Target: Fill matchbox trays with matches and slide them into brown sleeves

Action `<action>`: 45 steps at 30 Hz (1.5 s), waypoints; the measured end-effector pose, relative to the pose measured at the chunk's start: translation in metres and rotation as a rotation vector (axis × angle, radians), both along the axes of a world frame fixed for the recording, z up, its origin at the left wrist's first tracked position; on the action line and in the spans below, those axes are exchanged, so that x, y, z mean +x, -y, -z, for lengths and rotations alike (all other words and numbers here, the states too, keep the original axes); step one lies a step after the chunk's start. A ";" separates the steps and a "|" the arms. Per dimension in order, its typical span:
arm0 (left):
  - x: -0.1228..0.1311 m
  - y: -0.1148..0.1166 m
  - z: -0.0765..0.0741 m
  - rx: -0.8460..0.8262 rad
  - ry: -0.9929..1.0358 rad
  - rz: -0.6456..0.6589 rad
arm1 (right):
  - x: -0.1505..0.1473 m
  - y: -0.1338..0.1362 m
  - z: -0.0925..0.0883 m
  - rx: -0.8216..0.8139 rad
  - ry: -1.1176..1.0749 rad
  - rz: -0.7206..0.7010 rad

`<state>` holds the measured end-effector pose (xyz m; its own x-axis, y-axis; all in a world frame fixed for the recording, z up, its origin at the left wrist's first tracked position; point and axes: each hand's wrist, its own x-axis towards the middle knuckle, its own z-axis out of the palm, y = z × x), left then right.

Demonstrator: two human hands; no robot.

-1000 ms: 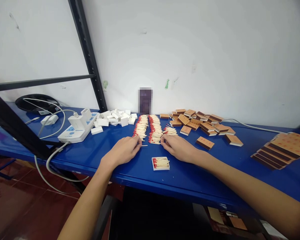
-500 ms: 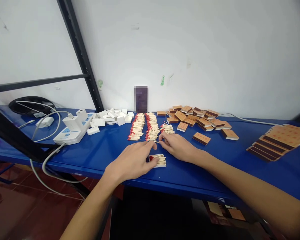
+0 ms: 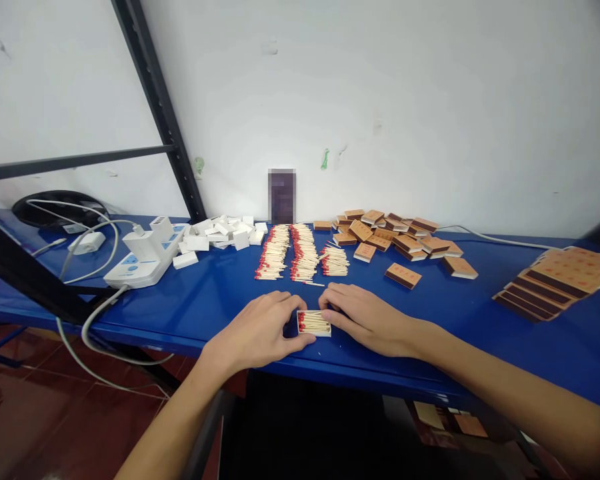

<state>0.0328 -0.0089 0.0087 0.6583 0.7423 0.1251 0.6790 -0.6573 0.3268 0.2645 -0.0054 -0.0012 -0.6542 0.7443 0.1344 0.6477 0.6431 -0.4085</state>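
Note:
A small white matchbox tray (image 3: 314, 333) filled with red-headed matches (image 3: 316, 322) lies near the shelf's front edge. My left hand (image 3: 263, 328) curls around its left end, thumb along the near side and fingertips at the far left corner. At the tray's far right corner, my right hand (image 3: 367, 317) has thumb and fingers closed together over the match ends; what sits between them is hidden. Beyond the hands lie two long rows of matches (image 3: 275, 252) (image 3: 304, 253) and a shorter pile (image 3: 335, 261). A single loose match (image 3: 314, 284) rests in front of them.
White empty trays (image 3: 220, 233) are heaped at the back left, beside a power strip (image 3: 140, 263) with cables. Brown matchbox sleeves (image 3: 380, 233) lie piled at the back right. Stacked matchboxes (image 3: 555, 283) stand far right. A black post (image 3: 160, 113) rises at left.
My right hand has come back from the short match pile to the tray. My left hand has shifted slightly down and left, with its fingers now around the tray's end.

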 end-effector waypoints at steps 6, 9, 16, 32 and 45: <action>-0.003 -0.001 0.009 -0.017 0.104 -0.002 | -0.002 -0.002 -0.005 -0.056 -0.012 0.005; -0.004 -0.001 0.008 -0.018 0.163 0.032 | -0.003 -0.002 -0.006 -0.097 -0.046 0.038; -0.008 0.000 0.011 -0.019 0.216 0.070 | -0.005 -0.001 -0.004 -0.045 -0.074 0.120; -0.009 0.000 0.012 -0.089 0.254 0.040 | 0.092 0.003 0.013 0.295 0.243 0.574; -0.008 0.000 0.011 0.007 0.218 0.131 | 0.017 0.050 0.006 0.073 0.046 0.241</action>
<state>0.0245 -0.0090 -0.0026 0.7055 0.6513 0.2794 0.5021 -0.7376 0.4514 0.2812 -0.0554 -0.0076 -0.4656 0.8690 0.1672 0.8029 0.4943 -0.3331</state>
